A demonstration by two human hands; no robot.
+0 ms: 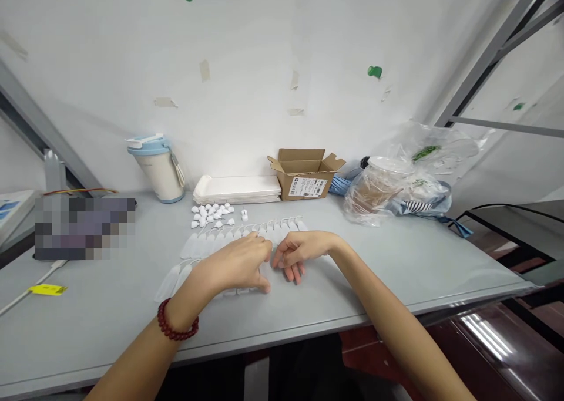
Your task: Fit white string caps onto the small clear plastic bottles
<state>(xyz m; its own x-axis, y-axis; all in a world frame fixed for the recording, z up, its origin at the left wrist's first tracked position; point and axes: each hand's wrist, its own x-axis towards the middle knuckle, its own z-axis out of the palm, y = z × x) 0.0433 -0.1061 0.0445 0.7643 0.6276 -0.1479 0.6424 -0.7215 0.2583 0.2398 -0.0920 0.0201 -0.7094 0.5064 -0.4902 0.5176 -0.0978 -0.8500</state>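
Where white tags (189,246) lie in rows, the left hand (240,263) reaches over

Its thumb is spread from the fingers; the right hand (303,250) curls beside it, whether pinching anything I cannot tell. Behind the tags, on the gray table (414,260), are small white pieces (210,218) and an open box (308,188).

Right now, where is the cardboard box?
In the head view, the box stands open at the back of the table, slightly right of centre, with the white stack directly left and the plastic bag farther right.
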